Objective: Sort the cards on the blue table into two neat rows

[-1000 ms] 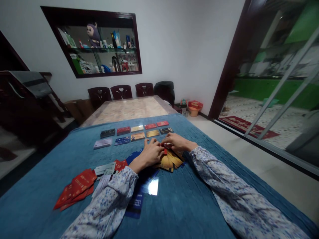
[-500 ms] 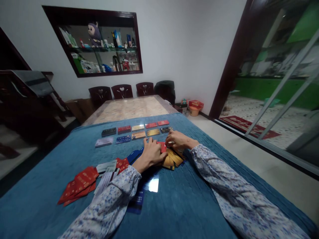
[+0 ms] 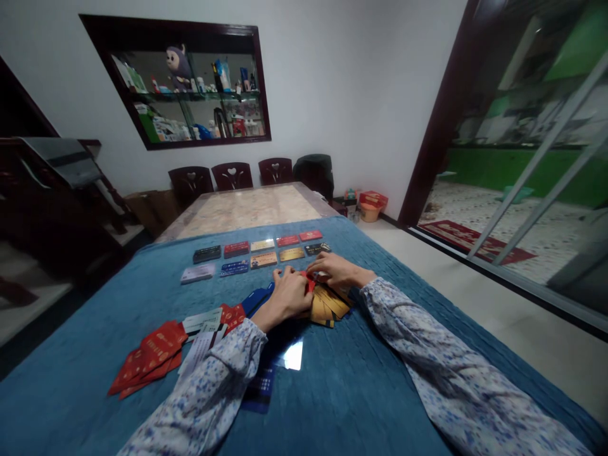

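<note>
While the left hand (image 3: 289, 294) lies with bent fingers on the pile of gold cards (image 3: 327, 308), its grip impossible to tell, the right hand (image 3: 337, 269) pinches a red card (image 3: 310, 282) just above this pile, near two rows of cards (image 3: 261, 253) on the blue surface (image 3: 361, 380).

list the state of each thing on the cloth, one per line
left hand, curled over gold cards, grip unclear
right hand, pinching red card
red card, held between the hands
gold cards, fanned, overlapping
red stack, fanned flat on cloth
card rows, flat, two rows
</note>
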### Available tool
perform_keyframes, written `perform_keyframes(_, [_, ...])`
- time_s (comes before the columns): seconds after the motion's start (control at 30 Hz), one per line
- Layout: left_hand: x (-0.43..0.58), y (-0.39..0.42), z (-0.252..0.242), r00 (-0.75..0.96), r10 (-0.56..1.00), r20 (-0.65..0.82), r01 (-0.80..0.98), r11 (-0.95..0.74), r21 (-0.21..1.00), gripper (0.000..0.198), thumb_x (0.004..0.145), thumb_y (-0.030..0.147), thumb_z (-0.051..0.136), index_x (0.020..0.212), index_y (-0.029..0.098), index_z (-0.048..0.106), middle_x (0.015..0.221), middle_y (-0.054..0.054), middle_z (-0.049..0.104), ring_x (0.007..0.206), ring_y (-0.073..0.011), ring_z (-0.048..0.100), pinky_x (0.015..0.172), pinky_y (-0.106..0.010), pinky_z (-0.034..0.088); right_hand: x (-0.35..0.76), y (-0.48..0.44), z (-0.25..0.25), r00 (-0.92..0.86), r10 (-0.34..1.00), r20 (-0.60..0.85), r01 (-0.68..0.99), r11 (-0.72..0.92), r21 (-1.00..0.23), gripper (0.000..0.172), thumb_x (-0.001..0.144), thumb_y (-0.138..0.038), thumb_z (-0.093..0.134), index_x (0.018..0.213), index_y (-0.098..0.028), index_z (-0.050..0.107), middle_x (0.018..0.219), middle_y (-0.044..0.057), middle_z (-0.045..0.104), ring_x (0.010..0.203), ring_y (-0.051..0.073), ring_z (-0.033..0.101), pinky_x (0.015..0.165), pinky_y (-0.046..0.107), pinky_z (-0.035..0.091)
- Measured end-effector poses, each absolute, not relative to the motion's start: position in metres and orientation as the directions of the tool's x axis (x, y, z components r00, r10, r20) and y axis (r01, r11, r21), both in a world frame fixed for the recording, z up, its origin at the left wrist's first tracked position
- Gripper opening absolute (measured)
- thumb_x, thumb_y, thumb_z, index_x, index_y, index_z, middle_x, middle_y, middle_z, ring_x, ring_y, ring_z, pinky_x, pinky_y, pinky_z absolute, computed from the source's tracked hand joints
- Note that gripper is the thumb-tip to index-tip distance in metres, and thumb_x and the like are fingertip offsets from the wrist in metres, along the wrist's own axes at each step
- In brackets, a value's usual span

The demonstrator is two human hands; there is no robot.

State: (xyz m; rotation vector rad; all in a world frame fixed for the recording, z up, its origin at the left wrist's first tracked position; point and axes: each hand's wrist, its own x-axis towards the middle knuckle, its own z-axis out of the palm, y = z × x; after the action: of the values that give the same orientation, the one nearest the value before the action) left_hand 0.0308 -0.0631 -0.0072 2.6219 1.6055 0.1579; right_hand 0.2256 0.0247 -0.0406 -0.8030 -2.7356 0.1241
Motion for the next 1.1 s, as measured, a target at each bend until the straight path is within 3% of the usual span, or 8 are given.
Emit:
perform_keyframes(0.17, [0.028, -0.061, -0.006, 0.488, 0.873, 0.007, 0.867, -0.486, 0.112, 0.021, 0.089, 0.026, 0.055, 0.088, 0.017, 0.075, 0.11, -0.015, 0.077, 0.125, -0.0372, 0.052, 0.099, -0.055, 0.037, 0.225, 0.025, -0.044, -0.814, 0.529, 0.242, 0.499, 0.849, -0.177, 0.038, 0.083, -0.004, 0.063, 0.111, -0.023, 0.08, 0.117, 0.007, 0.078, 0.098, 0.022, 0.062, 0.09, 0.035, 0.049])
perform_keyframes(0.43, [0.025, -0.059, -0.004, 0.481, 0.876, -0.021, 0.87, -0.475, 0.132, 0.02, 0.086, 0.022, 0.055, 0.081, 0.017, 0.074, 0.095, -0.012, 0.076, 0.116, -0.0332, 0.058, 0.097, -0.047, 0.038, 0.227, 0.03, -0.043, -0.806, 0.551, 0.218, 0.509, 0.832, -0.22, 0.024, 0.093, -0.017, 0.064, 0.108, -0.02, 0.082, 0.108, 0.009, 0.08, 0.099, 0.024, 0.061, 0.091, 0.038, 0.047])
perform_keyframes(0.6, [0.021, -0.059, 0.004, 0.489, 0.871, -0.041, 0.867, -0.48, 0.134, 0.026, 0.088, 0.024, 0.053, 0.084, 0.017, 0.078, 0.093, -0.013, 0.076, 0.111, -0.0332, 0.059, 0.096, -0.048, 0.039, 0.225, 0.025, -0.043, -0.81, 0.53, 0.252, 0.493, 0.847, -0.197, 0.035, 0.087, -0.01, 0.064, 0.116, -0.021, 0.08, 0.117, 0.009, 0.078, 0.104, 0.024, 0.06, 0.094, 0.037, 0.048])
perform_keyframes(0.7, [0.016, -0.058, 0.009, 0.476, 0.879, 0.002, 0.871, -0.472, 0.134, 0.027, 0.089, 0.025, 0.055, 0.09, 0.02, 0.081, 0.095, -0.013, 0.077, 0.115, -0.0356, 0.058, 0.097, -0.05, 0.041, 0.226, 0.024, -0.044, -0.806, 0.527, 0.268, 0.489, 0.849, -0.199, 0.039, 0.083, -0.008, 0.066, 0.117, -0.021, 0.08, 0.115, 0.009, 0.078, 0.103, 0.023, 0.061, 0.094, 0.037, 0.049])
perform_keyframes(0.83, [0.008, -0.053, 0.01, 0.477, 0.875, 0.087, 0.868, -0.484, 0.113, 0.028, 0.086, 0.02, 0.059, 0.098, 0.024, 0.084, 0.097, -0.013, 0.078, 0.114, -0.0366, 0.059, 0.097, -0.051, 0.044, 0.225, 0.03, -0.05, -0.786, 0.538, 0.305, 0.504, 0.843, -0.188, 0.03, 0.09, -0.016, 0.065, 0.115, -0.02, 0.08, 0.11, 0.01, 0.079, 0.102, 0.023, 0.061, 0.095, 0.038, 0.049])
perform_keyframes(1.1, [-0.01, -0.03, 0.004, 0.437, 0.877, 0.201, 0.862, -0.472, 0.184, 0.037, 0.08, 0.008, 0.056, 0.101, 0.021, 0.084, 0.089, -0.009, 0.08, 0.094, -0.0255, 0.067, 0.089, -0.036, 0.052, 0.224, 0.042, -0.057, -0.7, 0.572, 0.428, 0.578, 0.805, -0.129, 0.02, 0.096, -0.023, 0.065, 0.106, -0.019, 0.081, 0.094, 0.011, 0.075, 0.092, 0.021, 0.063, 0.082, 0.031, 0.048])
